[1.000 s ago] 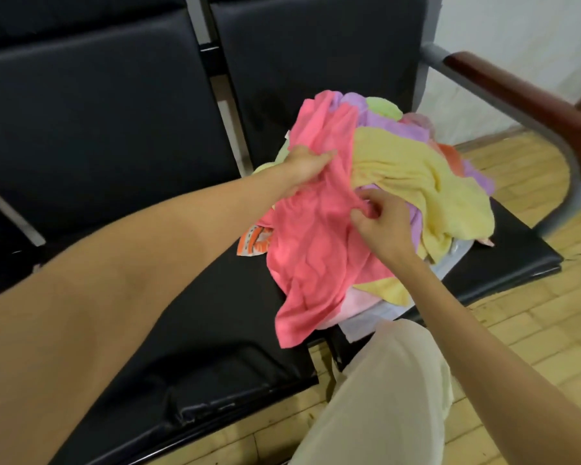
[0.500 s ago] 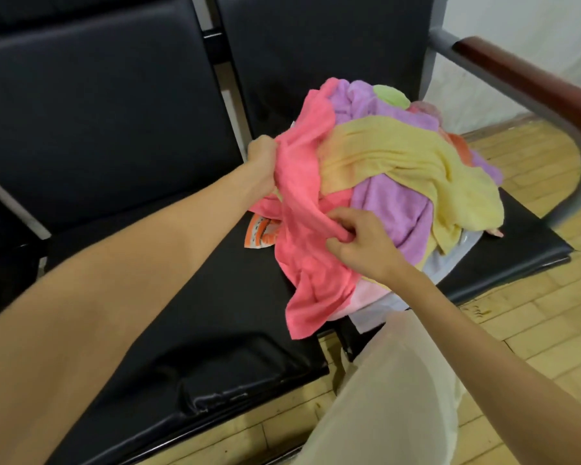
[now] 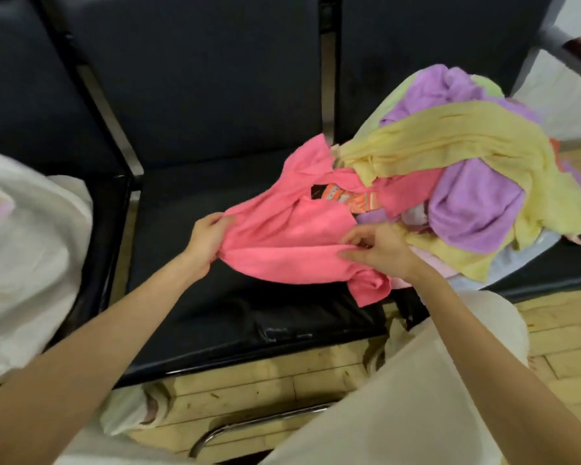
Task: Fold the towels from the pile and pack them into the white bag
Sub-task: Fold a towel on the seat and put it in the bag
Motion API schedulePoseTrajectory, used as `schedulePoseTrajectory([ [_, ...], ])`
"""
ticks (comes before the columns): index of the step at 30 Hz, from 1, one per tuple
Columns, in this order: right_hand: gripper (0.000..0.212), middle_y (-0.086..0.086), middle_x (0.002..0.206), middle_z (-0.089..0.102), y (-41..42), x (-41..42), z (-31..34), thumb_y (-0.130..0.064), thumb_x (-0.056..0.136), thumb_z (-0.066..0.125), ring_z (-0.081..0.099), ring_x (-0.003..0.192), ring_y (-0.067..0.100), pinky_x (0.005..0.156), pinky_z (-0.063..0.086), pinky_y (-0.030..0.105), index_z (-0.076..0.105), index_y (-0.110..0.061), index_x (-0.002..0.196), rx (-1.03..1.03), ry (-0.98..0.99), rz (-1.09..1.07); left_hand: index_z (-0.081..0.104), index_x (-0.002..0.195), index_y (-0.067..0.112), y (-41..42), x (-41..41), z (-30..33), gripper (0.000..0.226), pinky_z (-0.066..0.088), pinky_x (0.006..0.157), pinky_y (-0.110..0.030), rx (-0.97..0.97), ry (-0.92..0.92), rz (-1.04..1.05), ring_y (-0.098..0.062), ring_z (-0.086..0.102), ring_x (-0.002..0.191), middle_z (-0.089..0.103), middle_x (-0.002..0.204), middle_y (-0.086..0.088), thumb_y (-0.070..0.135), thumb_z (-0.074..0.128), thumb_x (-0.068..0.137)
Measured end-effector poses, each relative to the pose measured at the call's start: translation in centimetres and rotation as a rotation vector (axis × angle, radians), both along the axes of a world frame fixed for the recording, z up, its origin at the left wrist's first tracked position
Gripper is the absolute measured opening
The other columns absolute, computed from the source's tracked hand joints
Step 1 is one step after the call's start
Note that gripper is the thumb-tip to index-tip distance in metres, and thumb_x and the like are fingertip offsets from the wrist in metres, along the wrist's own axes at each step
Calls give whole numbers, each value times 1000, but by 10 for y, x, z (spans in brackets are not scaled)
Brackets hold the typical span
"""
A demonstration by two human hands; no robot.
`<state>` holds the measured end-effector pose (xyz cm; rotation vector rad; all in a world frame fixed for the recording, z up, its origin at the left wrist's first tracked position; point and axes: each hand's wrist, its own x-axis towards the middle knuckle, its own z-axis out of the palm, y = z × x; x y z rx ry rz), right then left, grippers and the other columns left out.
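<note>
A pink towel (image 3: 282,239) is stretched over the middle black seat, half pulled off the pile. My left hand (image 3: 205,238) grips its left edge. My right hand (image 3: 379,251) pinches its right part near the pile. The pile of towels (image 3: 467,182) lies on the right seat, with yellow (image 3: 450,142) and purple (image 3: 473,209) ones on top. The white bag (image 3: 24,263) stands on the left seat, its mouth showing a bit of pale purple cloth.
Black padded seats (image 3: 249,317) in a row have metal frames between them. An armrest (image 3: 571,52) rises at the far right. Below lie my light trouser legs (image 3: 416,380) and a yellow brick floor (image 3: 557,333).
Both hands have dragged the pink towel left and down off the pile onto the middle seat. The view has swung left, and the white bag has come into sight.
</note>
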<state>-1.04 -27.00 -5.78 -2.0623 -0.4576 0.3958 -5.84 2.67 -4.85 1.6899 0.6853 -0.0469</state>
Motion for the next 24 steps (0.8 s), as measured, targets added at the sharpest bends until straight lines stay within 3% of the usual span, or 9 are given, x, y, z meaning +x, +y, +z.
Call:
schedulePoseTrajectory([
  [3,9,8,76,66,23,-7,-15,-1,76,75,58,69,12,67,48,30,69,-8,77,-28,-14,-8,65,95,13,28,-39,-31,14,40,65,-23,207,-14,-10,-15,53,87,60,88,0,12,51,95],
  [5,13,9,70,64,37,-8,-26,-7,76,77,53,61,11,60,44,30,67,-12,71,-113,-72,25,63,108,5,45,-62,-45,18,36,75,-20,344,-9,-60,-17,52,94,59,97,-3,8,51,95],
  [7,17,11,64,60,50,-10,-33,-16,77,77,46,55,7,55,37,26,64,-10,69,-215,-125,88,64,108,2,61,-82,-54,19,39,82,-27,419,22,-79,-22,56,97,63,101,-10,8,51,95],
  [9,21,11,63,59,61,-14,-38,-23,79,75,46,55,9,57,38,32,62,-10,71,-261,-126,127,66,105,1,75,-96,-59,20,43,84,-34,467,90,-55,-29,60,99,67,103,-16,9,50,94],
  [13,19,10,60,60,76,-22,-46,-20,77,78,47,57,9,58,40,29,64,-10,69,-150,-97,135,64,84,1,97,-111,-57,17,45,75,-36,563,322,-72,-36,62,92,66,87,-19,6,47,86],
  [16,8,4,67,64,84,-23,-45,-7,77,76,55,62,2,61,43,18,69,-10,75,3,-44,137,65,101,-2,99,-105,-51,28,47,81,-36,719,454,-176,-39,58,103,61,107,-24,2,46,81],
  [19,11,-8,75,65,84,-22,-48,0,81,70,58,67,-8,66,43,10,70,-11,84,46,-17,121,53,129,6,90,-80,-48,49,41,101,-42,862,297,-267,-38,49,118,48,128,-20,1,49,81],
  [24,12,7,81,70,79,-25,-61,1,83,68,60,69,-2,69,46,14,72,-7,91,74,-44,53,62,121,6,61,-17,-51,39,42,98,-38,903,-60,-698,-32,54,112,59,119,-15,1,56,84],
])
